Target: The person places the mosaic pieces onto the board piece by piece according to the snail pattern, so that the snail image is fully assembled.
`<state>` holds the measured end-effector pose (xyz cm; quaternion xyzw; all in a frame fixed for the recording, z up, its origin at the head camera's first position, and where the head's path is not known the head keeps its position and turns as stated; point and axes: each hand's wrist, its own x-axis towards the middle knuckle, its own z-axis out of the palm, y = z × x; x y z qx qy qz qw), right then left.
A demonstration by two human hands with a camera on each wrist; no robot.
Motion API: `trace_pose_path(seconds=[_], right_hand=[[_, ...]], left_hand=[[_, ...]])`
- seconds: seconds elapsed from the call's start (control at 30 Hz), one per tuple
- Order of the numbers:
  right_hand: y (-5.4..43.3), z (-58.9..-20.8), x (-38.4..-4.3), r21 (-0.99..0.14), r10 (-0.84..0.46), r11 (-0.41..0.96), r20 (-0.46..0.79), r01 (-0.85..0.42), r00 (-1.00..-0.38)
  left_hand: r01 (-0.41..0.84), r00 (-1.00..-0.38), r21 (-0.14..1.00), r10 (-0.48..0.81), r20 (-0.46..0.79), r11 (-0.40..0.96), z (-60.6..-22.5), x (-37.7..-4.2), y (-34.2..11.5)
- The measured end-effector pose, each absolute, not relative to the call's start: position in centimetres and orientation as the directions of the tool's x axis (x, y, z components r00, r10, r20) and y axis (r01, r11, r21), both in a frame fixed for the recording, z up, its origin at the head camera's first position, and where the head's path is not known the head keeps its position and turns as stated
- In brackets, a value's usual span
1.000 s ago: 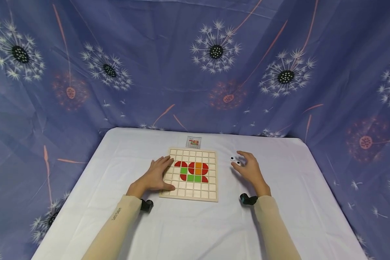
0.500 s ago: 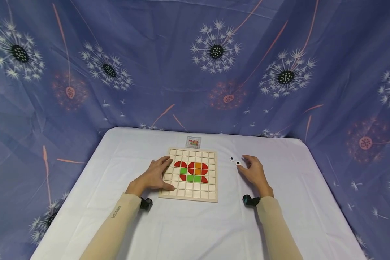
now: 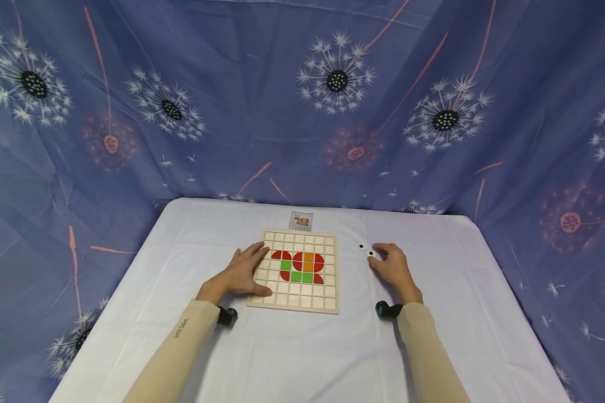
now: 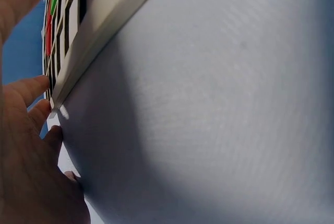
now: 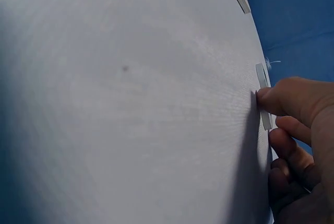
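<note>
My left hand [image 3: 239, 274] rests on the left side of a wooden grid board [image 3: 292, 307], fingers spread along the edge and thumb lying over the near left part. Red, green and orange tiles [image 3: 308, 266] form a figure in its squares. To the right of the board, my right hand [image 3: 394, 267] pinches a small round white eye piece [image 3: 371, 253] with a black dot, between thumb and forefinger. Another such eye piece [image 3: 361, 246] lies just to its left. In the right wrist view, a thin white edge [image 5: 266, 120] shows by the thumb [image 5: 292, 96].
A small picture card [image 3: 301, 221] with a similar coloured figure lies behind the board. White cloth [image 3: 302, 358] covers the table. A blue dandelion-print curtain [image 3: 262, 112] hangs at the back and sides.
My right hand drew back slightly to the right, then its thumb and forefinger closed around the nearer eye piece. My left hand stays on the board.
</note>
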<state>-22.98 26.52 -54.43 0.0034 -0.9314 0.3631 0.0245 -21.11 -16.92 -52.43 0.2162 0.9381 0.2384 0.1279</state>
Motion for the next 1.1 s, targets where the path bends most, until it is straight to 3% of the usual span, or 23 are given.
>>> trace_pose_path(seconds=[1.1], right_hand=[[25.7, -54.0, -23.0, -0.673, -0.049, 0.735, 0.062, -0.078, -0.997]], left_hand=[[0.341, -0.872, 0.502, 0.467, -0.147, 0.795, -52.6, -21.0, -17.1]])
